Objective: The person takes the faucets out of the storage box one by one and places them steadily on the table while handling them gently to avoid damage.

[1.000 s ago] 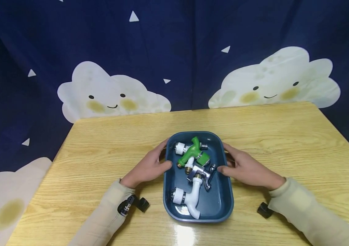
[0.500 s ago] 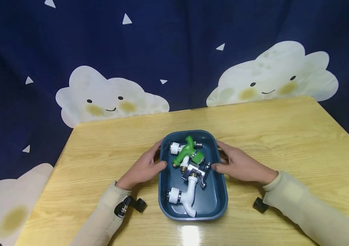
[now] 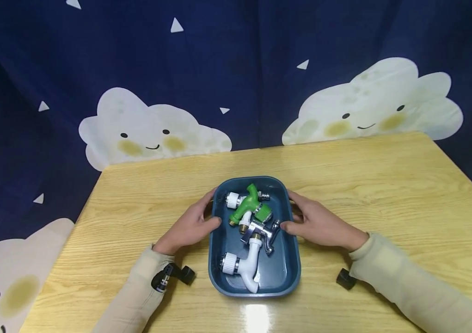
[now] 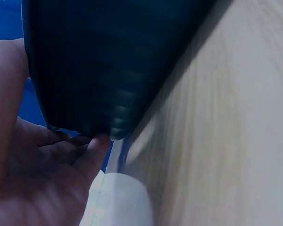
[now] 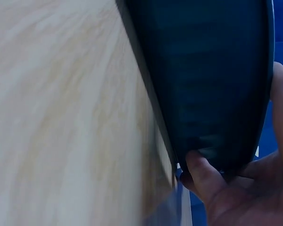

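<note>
A dark blue plastic tray (image 3: 254, 293) sits between my hands on the wooden table. My left hand (image 3: 190, 225) grips its left side, thumb over the rim; my right hand (image 3: 318, 223) holds the opposite side the same way. In both wrist views, fingers curl round the far end of the tray's outer wall (image 4: 108, 56). Inside lie several water taps. A green tap (image 3: 247, 207) rests across a white one with a ribbed knob (image 3: 232, 200), partly hidden. Below them are a chrome tap (image 3: 260, 230) and another white tap (image 3: 249, 266).
Light wood tabletop (image 3: 144, 194) extends around the tray on all sides. A dark blue curtain (image 3: 256, 83) with smiling clouds hangs behind its far edge. Small black devices (image 3: 346, 279) sit at both sleeved wrists.
Both hands and the tray have shifted a little to the left together. The grip on the rim and the taps' arrangement look the same.
</note>
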The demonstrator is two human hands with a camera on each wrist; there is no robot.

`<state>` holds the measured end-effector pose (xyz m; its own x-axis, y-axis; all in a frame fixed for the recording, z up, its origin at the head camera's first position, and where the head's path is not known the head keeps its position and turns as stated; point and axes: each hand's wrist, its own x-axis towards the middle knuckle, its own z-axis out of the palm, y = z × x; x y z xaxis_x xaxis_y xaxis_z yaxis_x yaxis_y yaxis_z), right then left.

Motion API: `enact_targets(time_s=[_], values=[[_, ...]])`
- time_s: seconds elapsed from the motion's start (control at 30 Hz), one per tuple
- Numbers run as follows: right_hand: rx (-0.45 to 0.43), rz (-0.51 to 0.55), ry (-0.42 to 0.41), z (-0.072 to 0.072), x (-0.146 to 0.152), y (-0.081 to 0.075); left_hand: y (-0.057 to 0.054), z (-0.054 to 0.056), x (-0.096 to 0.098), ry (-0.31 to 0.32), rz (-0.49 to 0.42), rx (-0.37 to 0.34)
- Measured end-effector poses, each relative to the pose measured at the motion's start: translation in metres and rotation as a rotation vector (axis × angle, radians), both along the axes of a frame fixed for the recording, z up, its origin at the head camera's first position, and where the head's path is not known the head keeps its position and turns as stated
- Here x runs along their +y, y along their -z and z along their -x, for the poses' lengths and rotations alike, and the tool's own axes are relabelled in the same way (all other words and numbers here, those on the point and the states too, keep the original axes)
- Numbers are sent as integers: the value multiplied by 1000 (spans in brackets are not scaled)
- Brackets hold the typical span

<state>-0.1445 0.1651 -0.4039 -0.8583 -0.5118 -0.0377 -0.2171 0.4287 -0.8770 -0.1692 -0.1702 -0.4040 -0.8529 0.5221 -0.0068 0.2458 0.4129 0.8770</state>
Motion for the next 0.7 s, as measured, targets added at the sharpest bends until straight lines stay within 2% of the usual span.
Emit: enact_targets(time_s=[0.23,0.7], values=[[52,-30,8,1,-7,0,-1,0,-8,-6,9,-11],[68,-76,18,4,-20,-2,-1,3,-19,-13,22,-5]])
